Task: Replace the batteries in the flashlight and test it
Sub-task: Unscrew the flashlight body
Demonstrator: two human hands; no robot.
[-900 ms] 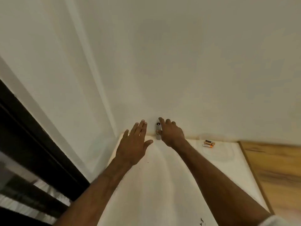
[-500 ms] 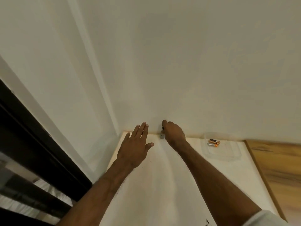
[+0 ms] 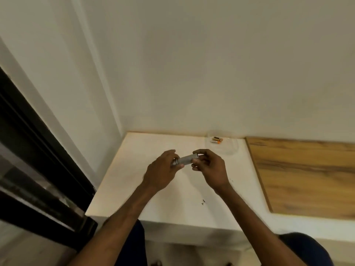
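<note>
The flashlight [image 3: 186, 159], a short silver cylinder, is held in the air over the middle of the white bench [image 3: 134, 169], lying roughly level and tilted up a little toward the right. The left grip [image 3: 163, 169] is curled round its ringed left end, and the right grip [image 3: 210, 167] pinches the opposite end between thumb and fingertips, so both are closed on the flashlight. A moment ago it stood at the back of the bench against the wall with only the right grip on it, while the left lay flat and open on the surface. It has since been lifted and drawn toward the person, with both ends now taken up. That reads as pick-up done and opening about to start, probably by twisting one end against the other; no cap is off yet. The batteries [image 3: 216, 140], orange-tipped, lie untouched in a clear dish [image 3: 230, 148] near the wall, well apart from the hands. A wooden surface [image 3: 307, 173] adjoins the bench on the right.
</note>
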